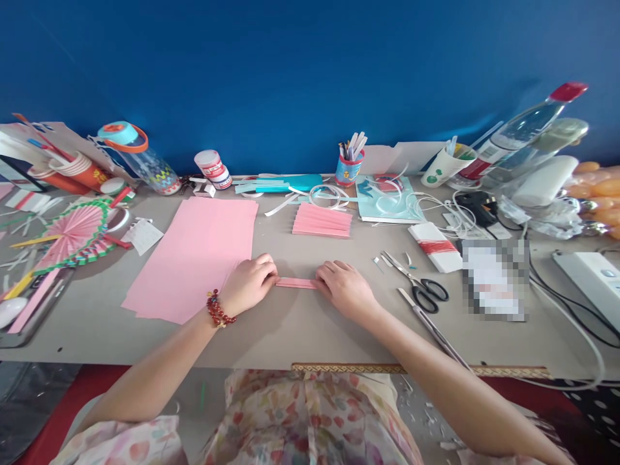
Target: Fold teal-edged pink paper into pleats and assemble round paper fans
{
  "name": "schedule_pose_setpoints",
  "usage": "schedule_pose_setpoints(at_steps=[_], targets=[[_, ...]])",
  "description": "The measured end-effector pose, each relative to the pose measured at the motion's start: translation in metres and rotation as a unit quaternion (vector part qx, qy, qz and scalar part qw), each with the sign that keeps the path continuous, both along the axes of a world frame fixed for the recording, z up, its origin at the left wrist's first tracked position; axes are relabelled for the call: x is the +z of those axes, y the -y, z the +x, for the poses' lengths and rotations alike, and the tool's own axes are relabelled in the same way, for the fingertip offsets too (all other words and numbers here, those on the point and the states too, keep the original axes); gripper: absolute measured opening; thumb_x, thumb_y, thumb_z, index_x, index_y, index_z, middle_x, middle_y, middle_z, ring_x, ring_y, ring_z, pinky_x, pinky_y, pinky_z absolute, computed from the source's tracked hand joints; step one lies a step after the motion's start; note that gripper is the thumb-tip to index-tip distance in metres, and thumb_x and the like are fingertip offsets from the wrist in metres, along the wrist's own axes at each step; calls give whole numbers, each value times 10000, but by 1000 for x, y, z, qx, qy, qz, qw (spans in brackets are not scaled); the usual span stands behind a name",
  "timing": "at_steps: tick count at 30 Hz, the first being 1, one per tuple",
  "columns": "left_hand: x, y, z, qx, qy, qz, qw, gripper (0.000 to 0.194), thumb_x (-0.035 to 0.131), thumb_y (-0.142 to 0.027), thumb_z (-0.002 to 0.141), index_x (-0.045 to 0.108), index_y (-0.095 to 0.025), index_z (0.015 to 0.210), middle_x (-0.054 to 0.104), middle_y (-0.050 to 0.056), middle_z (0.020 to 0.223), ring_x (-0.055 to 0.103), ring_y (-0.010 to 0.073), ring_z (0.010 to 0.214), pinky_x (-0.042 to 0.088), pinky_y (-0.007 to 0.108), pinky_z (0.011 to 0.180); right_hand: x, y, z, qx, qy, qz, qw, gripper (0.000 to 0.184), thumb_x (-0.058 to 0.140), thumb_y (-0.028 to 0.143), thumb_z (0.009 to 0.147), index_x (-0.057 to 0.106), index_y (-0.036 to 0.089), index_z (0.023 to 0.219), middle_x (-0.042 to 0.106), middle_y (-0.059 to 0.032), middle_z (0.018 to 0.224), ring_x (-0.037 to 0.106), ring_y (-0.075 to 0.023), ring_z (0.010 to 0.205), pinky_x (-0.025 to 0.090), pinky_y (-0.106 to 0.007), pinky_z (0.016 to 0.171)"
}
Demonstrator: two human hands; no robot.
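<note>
A narrow folded strip of pink paper [296, 283] lies flat across the middle of the desk, between my two hands. My left hand [249, 281], with a red bead bracelet at its wrist, pinches the strip's left end. Over the right end, the curled fingers of my right hand [346, 289] press the paper down. Just behind sits a pleated pink paper piece [322, 221]. Left of my left hand, and partly under it, spreads a stack of pink paper sheets [194, 252]. Black-handled scissors [419, 283] rest to the right of my right hand.
A utility knife [436, 332] lies near the front edge. Pink paper fans [75, 236] are at the left. Along the back stand a water bottle [140, 158], a white tub [213, 169], a pen cup [349, 169] and a clear bottle [513, 139]. White cables [450, 216] run at the right.
</note>
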State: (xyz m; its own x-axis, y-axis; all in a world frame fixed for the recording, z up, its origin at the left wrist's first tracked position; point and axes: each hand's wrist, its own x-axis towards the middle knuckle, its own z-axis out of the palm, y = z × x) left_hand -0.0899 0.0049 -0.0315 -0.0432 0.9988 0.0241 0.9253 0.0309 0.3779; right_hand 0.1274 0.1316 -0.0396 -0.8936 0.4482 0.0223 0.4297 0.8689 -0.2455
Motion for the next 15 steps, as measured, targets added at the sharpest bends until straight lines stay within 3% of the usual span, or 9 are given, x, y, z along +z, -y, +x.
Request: schedule_pose_setpoints(at_steps=[15], targets=[[-1, 1, 1, -9, -23, 4, 1000, 190, 494, -223, 954, 599, -189, 800, 600, 17, 896, 564, 137, 668, 410, 299, 649, 3, -3, -2, 6, -6, -38, 999, 196, 510, 296, 983, 594, 181, 848, 626, -62, 913, 536, -189, 851, 369, -287, 760]])
